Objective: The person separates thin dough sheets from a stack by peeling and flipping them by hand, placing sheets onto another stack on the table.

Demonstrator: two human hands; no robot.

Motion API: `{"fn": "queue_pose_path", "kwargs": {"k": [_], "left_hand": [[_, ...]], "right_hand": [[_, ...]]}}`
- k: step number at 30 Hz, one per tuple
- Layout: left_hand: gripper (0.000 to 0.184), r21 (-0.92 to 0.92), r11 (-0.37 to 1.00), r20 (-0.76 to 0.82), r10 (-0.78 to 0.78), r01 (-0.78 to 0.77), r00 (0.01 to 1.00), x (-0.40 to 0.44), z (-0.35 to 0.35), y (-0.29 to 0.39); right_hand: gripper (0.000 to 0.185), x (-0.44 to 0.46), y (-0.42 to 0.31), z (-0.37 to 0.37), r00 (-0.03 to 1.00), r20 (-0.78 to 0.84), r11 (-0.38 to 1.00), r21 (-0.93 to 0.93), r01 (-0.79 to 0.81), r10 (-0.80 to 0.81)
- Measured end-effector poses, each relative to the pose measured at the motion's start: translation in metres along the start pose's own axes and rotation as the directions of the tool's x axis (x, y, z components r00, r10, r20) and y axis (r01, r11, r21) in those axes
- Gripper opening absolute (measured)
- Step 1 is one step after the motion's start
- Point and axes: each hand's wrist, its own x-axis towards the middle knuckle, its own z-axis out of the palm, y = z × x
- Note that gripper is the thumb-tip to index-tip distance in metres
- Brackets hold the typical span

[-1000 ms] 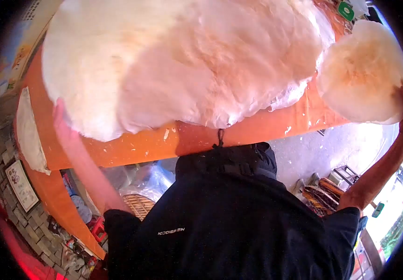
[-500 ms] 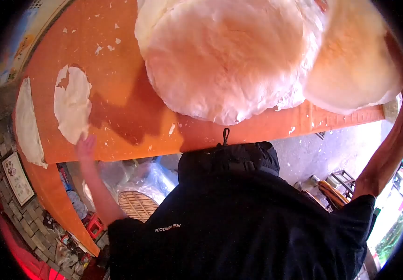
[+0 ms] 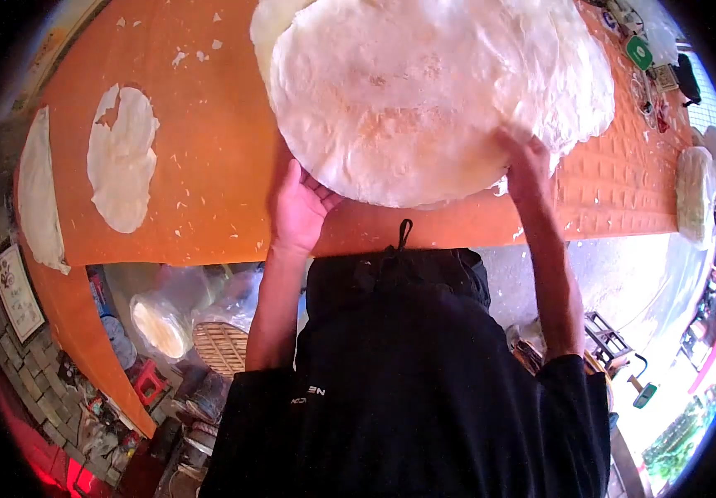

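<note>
A thick stack of large, thin, pale round flatbreads [image 3: 491, 50] lies on the orange table. The top flatbread [image 3: 399, 124] has light brown patches, and its near edge hangs slightly over the pile. At its lower left edge is my left hand [image 3: 298, 212], palm up, thumb raised and fingers stretched apart beside and partly below the rim. My right hand [image 3: 528, 166] is at the right edge of that top sheet, its fingers bent over the rim; some fingertips are hidden.
An orange table [image 3: 209, 166] carries a torn oval flatbread piece [image 3: 124, 158] and a folded piece [image 3: 41, 195] at the left. A plastic-wrapped bundle [image 3: 695, 195] stands at the right end. Below are a woven basket [image 3: 221, 344] and a red stool [image 3: 150, 382].
The sheet that was raised at the right now lies on the stack. My right hand has come in to its edge; my left hand has moved right from the torn piece.
</note>
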Motion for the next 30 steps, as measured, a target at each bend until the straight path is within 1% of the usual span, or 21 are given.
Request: {"fn": "queue_pose_path", "kwargs": {"k": [2, 3, 7, 8, 9, 10, 11, 12, 13, 14, 15, 16, 18, 20, 21, 22, 24, 26, 27, 29, 30], "left_hand": [[0.052, -0.154, 0.988, 0.060, 0.022, -0.012, 0.998, -0.004, 0.008, -0.001], [0.055, -0.165, 0.985, 0.075, 0.062, -0.049, 0.995, -0.007, 0.021, 0.001], [0.057, -0.186, 0.979, 0.143, 0.114, -0.086, 0.983, -0.005, 0.042, -0.007], [0.055, -0.046, 0.992, 0.097, 0.121, -0.117, 0.988, 0.001, 0.036, -0.015], [0.054, 0.097, 0.985, 0.050, 0.136, -0.141, 0.989, 0.002, 0.038, -0.017], [0.054, 0.094, 0.986, 0.050, 0.137, -0.141, 0.989, 0.001, 0.039, -0.018], [0.052, 0.055, 0.988, 0.030, 0.142, -0.144, 0.989, -0.002, 0.039, -0.018], [0.051, 0.016, 0.988, 0.011, 0.150, -0.150, 0.989, -0.005, 0.044, -0.015], [0.051, 0.015, 0.988, 0.011, 0.157, -0.157, 0.988, -0.008, 0.052, -0.010], [0.053, -0.008, 0.988, 0.047, 0.152, -0.151, 0.987, -0.014, 0.063, -0.003], [0.055, -0.029, 0.990, 0.084, 0.137, -0.135, 0.987, -0.021, 0.073, 0.002], [0.055, -0.027, 0.992, 0.094, 0.129, -0.127, 0.987, -0.023, 0.084, 0.006], [0.056, -0.132, 0.987, 0.121, 0.109, -0.093, 0.987, -0.025, 0.102, 0.014], [0.056, -0.083, 0.987, 0.137, 0.150, -0.139, 0.979, -0.021, 0.113, 0.019], [0.056, -0.154, 0.979, 0.227, 0.168, -0.135, 0.959, -0.020, 0.116, 0.021], [0.058, -0.222, 0.968, 0.317, 0.186, -0.118, 0.930, -0.018, 0.118, 0.023], [0.062, -0.182, 0.972, 0.446, 0.214, -0.146, 0.869, -0.009, 0.115, 0.025], [0.055, -0.126, 0.982, 0.371, 0.177, -0.139, 0.912, 0.002, 0.096, 0.020], [0.055, -0.121, 0.983, 0.371, 0.172, -0.136, 0.913, 0.004, 0.082, 0.016], [0.044, 0.380, 0.914, 0.030, 0.143, -0.143, 0.989, 0.011, 0.062, 0.013], [0.044, 0.378, 0.915, 0.021, 0.145, -0.143, 0.989, 0.011, 0.058, 0.011]], "right_hand": [[0.021, -0.005, 0.001, -0.006, 0.997, 0.071, 0.999, -0.031, 0.025, -0.023], [0.021, -0.008, -0.005, -0.005, 0.998, 0.067, 0.999, -0.029, 0.022, -0.020], [0.034, -0.007, -0.014, -0.011, 0.992, 0.114, 0.996, -0.062, 0.056, -0.049], [0.042, -0.005, -0.012, -0.014, 0.990, 0.134, 0.998, -0.039, 0.054, -0.049], [0.053, -0.005, -0.017, -0.016, 0.997, 0.022, 0.977, -0.198, 0.077, -0.074], [0.065, -0.006, -0.024, -0.019, 0.990, -0.084, 0.932, -0.354, 0.078, -0.115], [0.082, -0.010, -0.029, -0.023, 0.953, -0.075, 0.883, -0.404, 0.238, -0.292], [0.086, -0.028, -0.047, -0.013, 0.852, -0.071, 0.680, -0.639, 0.360, -0.518], [0.085, -0.047, -0.065, -0.003, 0.794, 0.072, 0.448, -0.792, 0.413, -0.604], [0.083, -0.059, -0.069, 0.000, 0.683, 0.347, 0.212, -0.776, 0.594, -0.643], [0.082, -0.086, -0.081, 0.019, 0.642, 0.542, 0.190, -0.665, 0.722, -0.542], [0.082, -0.105, -0.080, 0.034, 0.540, 0.711, 0.049, -0.584, 0.810, -0.451], [0.063, -0.116, -0.067, 0.056, 0.470, 0.820, -0.060, -0.515, 0.855, -0.327], [0.042, -0.089, -0.055, 0.055, 0.442, 0.770, -0.097, -0.538, 0.837, -0.461], [0.023, -0.081, -0.068, 0.063, 0.439, 0.722, 0.006, -0.517, 0.856, -0.535], [0.011, -0.075, -0.083, 0.065, 0.441, 0.720, -0.026, -0.536, 0.844, -0.536], [0.019, -0.054, -0.111, 0.067, 0.541, 0.758, -0.173, -0.626, 0.760, -0.365], [0.012, -0.038, -0.179, 0.078, 0.626, 0.715, -0.388, -0.697, 0.603, -0.311], [0.012, -0.031, -0.204, 0.077, 0.613, 0.707, -0.453, -0.703, 0.548, -0.354], [0.011, -0.032, -0.229, 0.064, 0.544, 0.716, -0.484, -0.698, 0.528, -0.438], [0.010, -0.038, -0.238, 0.059, 0.505, 0.727, -0.477, -0.687, 0.548, -0.466]]}}
